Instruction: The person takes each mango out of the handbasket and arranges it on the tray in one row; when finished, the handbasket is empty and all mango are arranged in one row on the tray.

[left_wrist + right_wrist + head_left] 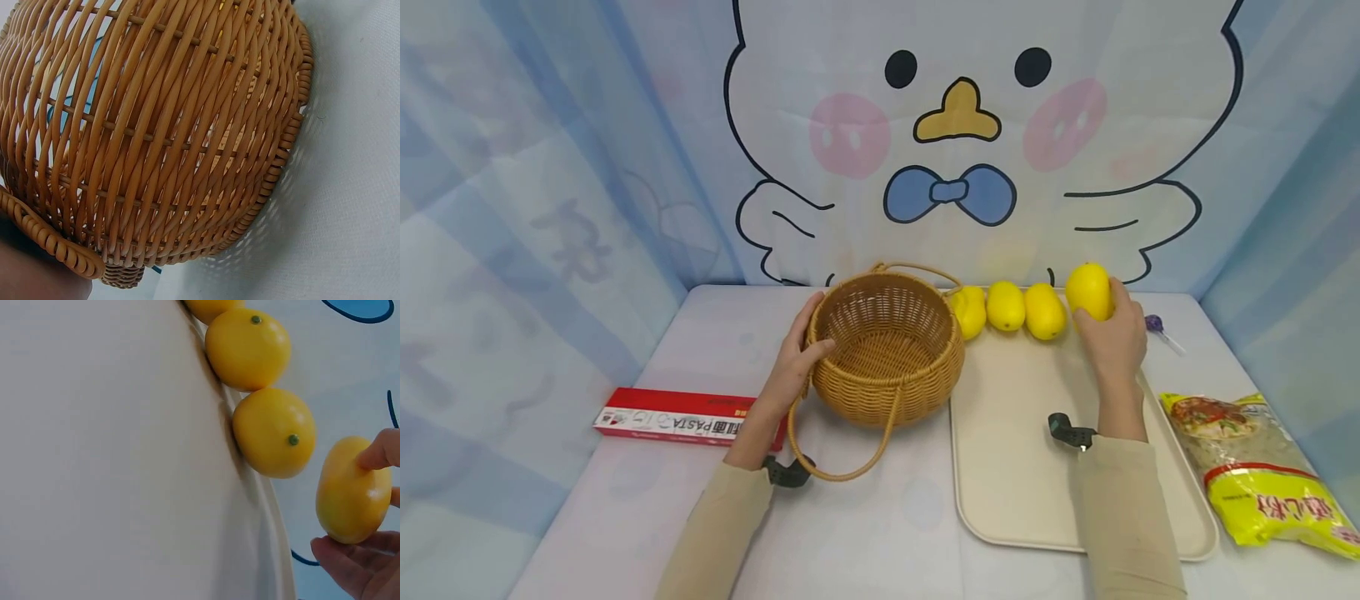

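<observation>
My right hand (1112, 333) grips a yellow lemon (1088, 291) above the far right part of a cream tray (1022, 467); in the right wrist view, thumb and fingers stand on opposite sides of this lemon (353, 494). Other lemons (1006, 306) sit in a row along the tray's far edge, the leftmost partly behind the basket. With the thumb over its rim, my left hand (796, 354) holds a round wicker basket (887, 396) on the table. The basket's visible inside shows only woven floor. Its woven side (169, 125) fills much of the left wrist view.
A red pasta box (677, 417) lies left of the basket, partly under the left forearm. Right of the tray are a yellow-and-clear food bag (1262, 475) and a purple lollipop (1154, 323). One basket handle (850, 477) hangs toward me. A printed curtain (955, 250) stands behind.
</observation>
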The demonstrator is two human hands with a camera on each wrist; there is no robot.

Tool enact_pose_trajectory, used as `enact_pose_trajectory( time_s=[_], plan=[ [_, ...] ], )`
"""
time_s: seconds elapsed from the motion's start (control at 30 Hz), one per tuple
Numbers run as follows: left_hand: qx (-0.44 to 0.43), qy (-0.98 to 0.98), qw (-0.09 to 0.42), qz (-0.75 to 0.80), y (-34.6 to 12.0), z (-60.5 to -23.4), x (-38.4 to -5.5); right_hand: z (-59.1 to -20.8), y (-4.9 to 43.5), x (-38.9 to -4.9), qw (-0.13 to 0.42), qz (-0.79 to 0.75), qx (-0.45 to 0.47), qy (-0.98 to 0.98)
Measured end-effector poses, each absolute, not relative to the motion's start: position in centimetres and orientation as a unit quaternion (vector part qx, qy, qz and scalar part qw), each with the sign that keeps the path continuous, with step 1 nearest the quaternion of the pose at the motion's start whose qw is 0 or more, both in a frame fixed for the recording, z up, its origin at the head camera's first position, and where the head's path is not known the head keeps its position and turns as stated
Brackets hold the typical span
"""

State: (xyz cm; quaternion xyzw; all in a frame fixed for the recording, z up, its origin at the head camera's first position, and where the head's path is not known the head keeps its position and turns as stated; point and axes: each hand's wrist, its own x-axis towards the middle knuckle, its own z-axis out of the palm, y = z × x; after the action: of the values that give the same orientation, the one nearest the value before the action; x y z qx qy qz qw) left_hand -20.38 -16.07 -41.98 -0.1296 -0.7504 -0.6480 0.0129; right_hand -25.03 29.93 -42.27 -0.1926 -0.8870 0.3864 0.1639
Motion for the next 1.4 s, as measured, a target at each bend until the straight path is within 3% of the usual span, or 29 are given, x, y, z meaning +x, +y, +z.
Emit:
enact_pose_trajectory(
  time_s=[0.57, 0.87, 1.2, 1.4],
  plan=[
    [-0.134, -0.747, 0.016, -0.651, -15.9, -42.1, -20.5, -44.2, 31.3, -25.0, 0.07, 0.39, -0.213, -0.893],
    [-0.131, -0.746, 0.011, -0.653, -16.0, -42.0, -20.4, -44.5, 31.3, -25.2, 0.051, 0.38, -0.215, -0.898],
    [-0.126, -0.747, 0.015, -0.653, -16.2, -42.0, -20.2, -44.1, 31.0, -25.3, 0.054, 0.381, -0.204, -0.9],
    [-0.126, -0.75, 0.012, -0.649, -16.2, -42.1, -20.3, -43.0, 30.8, -25.2, 0.089, 0.365, -0.184, -0.909]
  ],
)
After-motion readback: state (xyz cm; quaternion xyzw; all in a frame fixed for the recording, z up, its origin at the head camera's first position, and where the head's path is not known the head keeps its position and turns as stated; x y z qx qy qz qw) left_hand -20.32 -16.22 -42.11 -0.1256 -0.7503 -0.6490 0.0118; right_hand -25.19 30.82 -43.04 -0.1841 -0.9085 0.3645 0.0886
